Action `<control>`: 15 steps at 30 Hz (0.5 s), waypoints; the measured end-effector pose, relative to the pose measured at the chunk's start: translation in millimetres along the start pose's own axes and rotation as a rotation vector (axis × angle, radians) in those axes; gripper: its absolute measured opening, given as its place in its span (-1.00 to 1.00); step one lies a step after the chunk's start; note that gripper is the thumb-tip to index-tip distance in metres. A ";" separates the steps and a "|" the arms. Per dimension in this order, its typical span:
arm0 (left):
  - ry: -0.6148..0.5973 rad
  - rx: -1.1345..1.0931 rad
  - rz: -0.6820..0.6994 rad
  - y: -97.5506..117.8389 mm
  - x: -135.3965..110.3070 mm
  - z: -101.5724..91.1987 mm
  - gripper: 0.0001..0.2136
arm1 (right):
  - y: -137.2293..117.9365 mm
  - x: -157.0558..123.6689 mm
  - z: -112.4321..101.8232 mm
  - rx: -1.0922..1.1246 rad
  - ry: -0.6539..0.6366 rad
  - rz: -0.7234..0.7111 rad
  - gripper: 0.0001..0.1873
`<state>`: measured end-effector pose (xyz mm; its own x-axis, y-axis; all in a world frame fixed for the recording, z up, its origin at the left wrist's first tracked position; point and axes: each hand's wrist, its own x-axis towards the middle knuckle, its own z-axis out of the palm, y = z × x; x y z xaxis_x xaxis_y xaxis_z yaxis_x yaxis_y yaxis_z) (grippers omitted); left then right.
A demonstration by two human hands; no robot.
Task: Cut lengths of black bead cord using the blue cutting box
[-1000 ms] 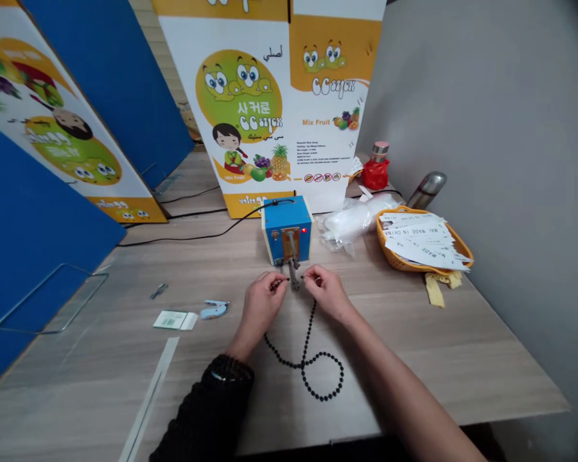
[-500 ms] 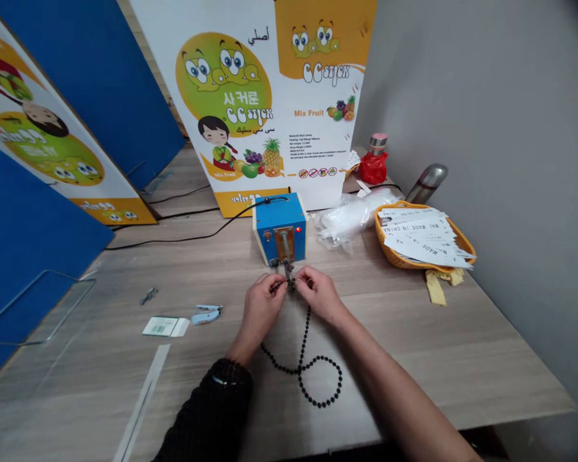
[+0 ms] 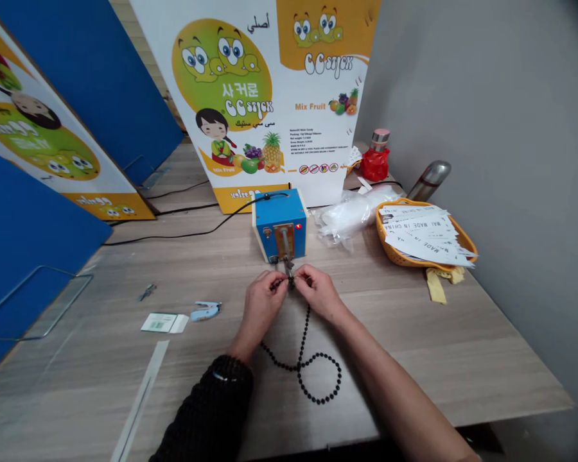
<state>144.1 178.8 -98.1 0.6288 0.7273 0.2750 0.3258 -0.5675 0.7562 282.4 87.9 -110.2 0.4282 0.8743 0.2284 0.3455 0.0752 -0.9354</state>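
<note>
The left hand (image 3: 262, 305) and the right hand (image 3: 319, 294) are held close together on a wooden table (image 3: 428, 353), and their fingers almost meet. Neither hand is spread out. Each one is curled and pinches a string of small black beads (image 3: 302, 359) between the thumb and fingers. A short bit of the string runs between the two hands. The long part drops from under the right hand onto the table, comes toward the person, and makes a loop.

Just past the hands, right between them, is a metal tip (image 3: 288, 264). It sticks out of the front of a small blue box (image 3: 279, 221). A red light (image 3: 299, 232) glows on the box, and a black cord (image 3: 187, 226) goes away from it to the left.

To the left of the hands lie a little blue tool (image 3: 205, 311), a white card with a barcode (image 3: 164, 323), and a long white strip (image 3: 139, 398). A black knit sleeve (image 3: 207, 407) covers the left arm.

To the right are a see-through bag of white stuff (image 3: 349, 217) and an orange basket (image 3: 395, 255) full of paper labels (image 3: 426, 231). Farther off stand a red jar (image 3: 374, 163) and a steel flask (image 3: 428, 181). Big printed cardboard sheets (image 3: 250, 83) with cartoon faces stand beyond the box.
</note>
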 end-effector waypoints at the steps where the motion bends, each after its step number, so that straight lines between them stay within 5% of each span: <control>1: 0.001 0.002 -0.002 -0.4 -0.6 0.2 -0.91 | -0.7 -0.3 -0.1 -0.001 0.002 0.000 -0.86; 15: 0.011 -0.064 -0.053 8.8 -9.4 -0.7 -0.90 | -5.4 -10.3 0.9 0.018 -0.001 0.032 -0.86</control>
<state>140.6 167.3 -93.5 0.6040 0.7602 0.2394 0.3124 -0.5021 0.8064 275.4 79.0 -107.7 0.4379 0.8770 0.1976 0.3163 0.0555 -0.9470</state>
